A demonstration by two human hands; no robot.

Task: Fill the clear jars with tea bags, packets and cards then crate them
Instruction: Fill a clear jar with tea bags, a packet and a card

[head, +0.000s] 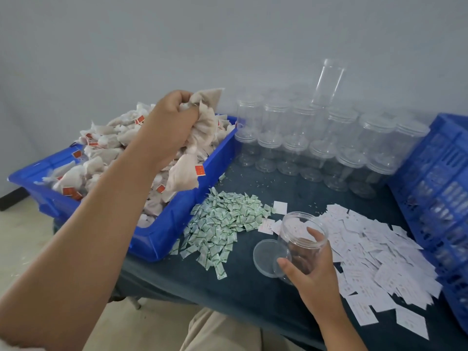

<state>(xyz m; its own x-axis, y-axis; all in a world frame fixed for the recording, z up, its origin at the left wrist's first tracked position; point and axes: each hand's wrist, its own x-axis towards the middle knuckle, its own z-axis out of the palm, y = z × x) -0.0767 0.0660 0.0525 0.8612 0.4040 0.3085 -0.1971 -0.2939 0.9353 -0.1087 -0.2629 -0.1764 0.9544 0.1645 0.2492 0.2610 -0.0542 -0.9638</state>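
Head view: left hand (172,122) clutches tea bags (200,127); right hand (310,264) grips empty jar (301,239); filling barely begun, crating undone.

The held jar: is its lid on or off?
Off. The jar in the right hand is open-mouthed; a lid lies beside it.

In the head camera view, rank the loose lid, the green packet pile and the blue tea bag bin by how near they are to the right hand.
1. Loose lid, just left of the right hand.
2. Green packet pile, farther left, mid-table.
3. Blue tea bag bin, far left.
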